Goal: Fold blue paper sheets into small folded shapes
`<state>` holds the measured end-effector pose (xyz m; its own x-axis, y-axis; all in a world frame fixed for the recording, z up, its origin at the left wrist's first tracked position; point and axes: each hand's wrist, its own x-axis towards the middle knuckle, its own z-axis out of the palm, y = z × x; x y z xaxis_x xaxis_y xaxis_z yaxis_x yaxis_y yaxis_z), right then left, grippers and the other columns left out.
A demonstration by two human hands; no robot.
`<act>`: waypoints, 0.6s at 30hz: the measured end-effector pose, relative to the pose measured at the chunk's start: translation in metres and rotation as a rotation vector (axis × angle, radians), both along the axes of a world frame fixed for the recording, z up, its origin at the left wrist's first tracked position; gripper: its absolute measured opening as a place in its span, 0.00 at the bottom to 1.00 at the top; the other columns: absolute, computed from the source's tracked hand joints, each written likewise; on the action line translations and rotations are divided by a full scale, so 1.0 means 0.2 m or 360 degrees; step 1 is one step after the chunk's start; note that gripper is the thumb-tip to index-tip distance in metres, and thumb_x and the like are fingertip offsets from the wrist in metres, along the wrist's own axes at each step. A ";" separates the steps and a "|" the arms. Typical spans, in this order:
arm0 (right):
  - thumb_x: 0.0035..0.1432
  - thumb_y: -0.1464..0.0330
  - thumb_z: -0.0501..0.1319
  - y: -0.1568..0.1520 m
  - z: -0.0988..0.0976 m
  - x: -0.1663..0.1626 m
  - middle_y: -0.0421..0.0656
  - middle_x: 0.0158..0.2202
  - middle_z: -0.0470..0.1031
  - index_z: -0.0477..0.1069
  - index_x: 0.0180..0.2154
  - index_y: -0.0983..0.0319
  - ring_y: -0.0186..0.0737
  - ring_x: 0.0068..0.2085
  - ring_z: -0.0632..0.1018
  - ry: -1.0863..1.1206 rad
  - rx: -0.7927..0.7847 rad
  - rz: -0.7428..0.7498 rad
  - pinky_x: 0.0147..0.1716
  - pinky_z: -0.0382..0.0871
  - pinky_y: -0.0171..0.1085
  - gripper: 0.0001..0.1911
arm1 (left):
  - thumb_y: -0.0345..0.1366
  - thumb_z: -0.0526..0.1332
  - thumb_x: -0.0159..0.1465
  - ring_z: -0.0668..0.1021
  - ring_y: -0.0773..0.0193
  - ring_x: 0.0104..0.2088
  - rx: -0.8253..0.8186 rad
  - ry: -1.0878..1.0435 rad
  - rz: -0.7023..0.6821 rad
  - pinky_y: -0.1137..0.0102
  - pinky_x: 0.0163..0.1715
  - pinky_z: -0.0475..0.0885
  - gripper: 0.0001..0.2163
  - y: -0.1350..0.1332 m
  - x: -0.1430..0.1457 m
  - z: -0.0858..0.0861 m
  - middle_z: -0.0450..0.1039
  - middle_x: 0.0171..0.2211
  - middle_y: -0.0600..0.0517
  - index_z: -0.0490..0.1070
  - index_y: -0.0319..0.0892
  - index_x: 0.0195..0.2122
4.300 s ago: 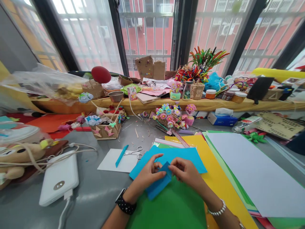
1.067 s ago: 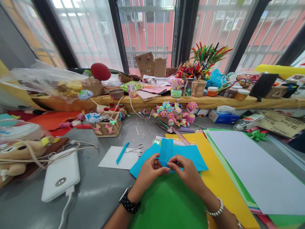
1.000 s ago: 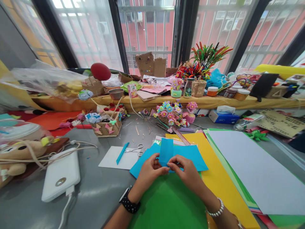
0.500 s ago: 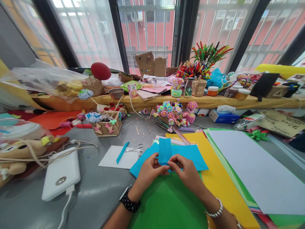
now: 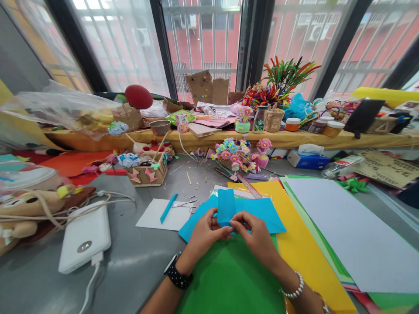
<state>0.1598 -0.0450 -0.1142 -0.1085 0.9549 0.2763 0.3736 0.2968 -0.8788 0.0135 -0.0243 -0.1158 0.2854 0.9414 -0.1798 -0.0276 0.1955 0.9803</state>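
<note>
A small folded blue paper piece (image 5: 226,206) stands upright between my two hands, above a larger blue sheet (image 5: 258,210). My left hand (image 5: 204,235), with a black watch at the wrist, pinches the piece's lower left edge. My right hand (image 5: 257,237), with a beaded bracelet, pinches its lower right edge. Both hands hover over a green sheet (image 5: 234,283) lying on the grey table.
Yellow paper (image 5: 301,248) and a white sheet (image 5: 347,235) lie to the right. Scissors (image 5: 186,203) and a blue pen (image 5: 168,208) rest on white paper to the left. A white power bank (image 5: 85,237), a cardboard basket (image 5: 146,174) and paper flowers (image 5: 234,159) stand further off.
The blue piece, tilted down toward me 4.3 s ago, now stands upright between my fingertips. Over the last second my hands have barely shifted.
</note>
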 end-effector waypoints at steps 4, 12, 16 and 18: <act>0.55 0.67 0.55 0.00 0.00 0.00 0.42 0.26 0.74 0.68 0.28 0.63 0.37 0.28 0.74 0.0000 0.0004 -0.0030 0.27 0.67 0.32 0.07 | 0.34 0.67 0.44 0.78 0.60 0.25 -0.0003 -0.0041 -0.0016 0.69 0.26 0.70 0.28 0.00 0.00 -0.02 0.68 0.21 0.58 0.55 0.37 0.45; 0.55 0.68 0.56 0.00 -0.01 0.00 0.41 0.26 0.74 0.68 0.28 0.62 0.37 0.29 0.74 0.0006 0.0039 -0.0049 0.28 0.68 0.33 0.06 | 0.33 0.67 0.44 0.77 0.60 0.23 -0.0017 -0.0019 0.0008 0.70 0.24 0.69 0.31 0.01 0.00 -0.02 0.66 0.17 0.61 0.54 0.36 0.46; 0.55 0.68 0.55 0.00 -0.01 0.01 0.42 0.26 0.74 0.68 0.28 0.62 0.37 0.29 0.74 0.0013 0.0049 -0.0064 0.28 0.68 0.33 0.06 | 0.32 0.67 0.44 0.77 0.61 0.23 -0.0012 -0.0022 -0.0016 0.70 0.25 0.68 0.30 0.01 0.00 -0.03 0.68 0.18 0.60 0.54 0.37 0.46; 0.55 0.68 0.55 0.01 0.00 0.01 0.41 0.26 0.74 0.68 0.28 0.61 0.37 0.29 0.74 0.0021 0.0050 -0.0071 0.28 0.68 0.33 0.06 | 0.32 0.67 0.44 0.76 0.61 0.24 -0.0013 -0.0022 -0.0029 0.70 0.25 0.68 0.29 0.01 0.00 -0.03 0.69 0.19 0.58 0.54 0.37 0.45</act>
